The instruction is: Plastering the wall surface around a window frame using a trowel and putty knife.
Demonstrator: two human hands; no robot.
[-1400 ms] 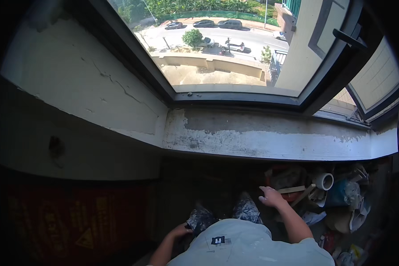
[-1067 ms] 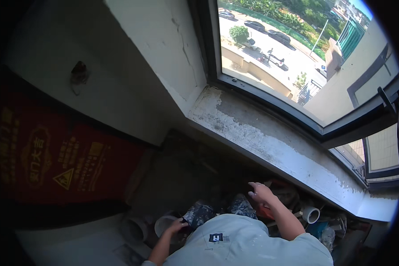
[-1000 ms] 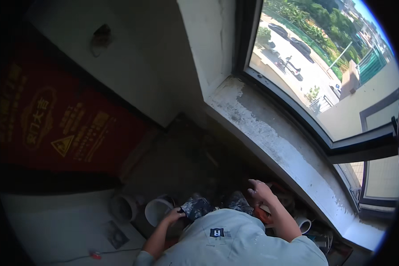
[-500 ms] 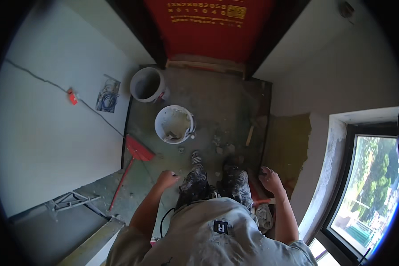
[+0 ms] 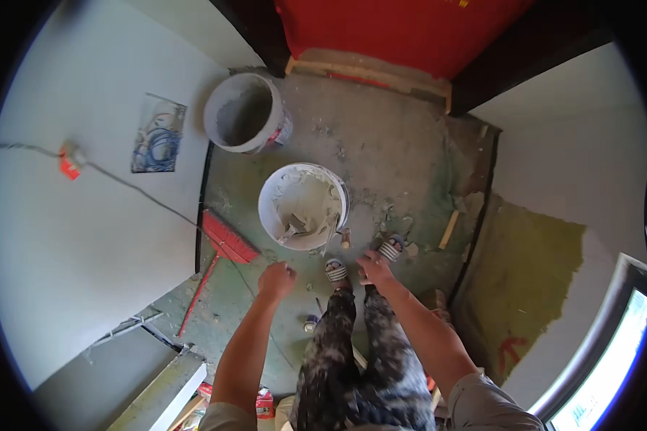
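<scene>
My left hand [image 5: 277, 278] is closed loosely below the white bucket, right of a red broom head [image 5: 230, 237]; whatever it may hold is hidden. My right hand [image 5: 374, 267], fingers loosely bent and apart, holds nothing I can see, over my right leg just below the bucket. The bucket [image 5: 266, 205] contains pale, thick compound and flat tools; a short wooden handle [image 5: 346, 238] sticks out at its right edge. My sandalled feet and paint-spattered trousers are below it.
A larger grey bucket [image 5: 217, 100] stands behind, near a red-covered doorway [image 5: 381, 29]. A cable with a red plug socket [image 5: 70, 161] crosses the left wall near a wiring recess [image 5: 158, 136]. A wood strip [image 5: 449, 228] lies right. A window [image 5: 622, 345] is at lower right.
My view has swung from the window to the doorway and floor. Both hands have moved forward toward the white bucket, the right one also inward from the right wall.
</scene>
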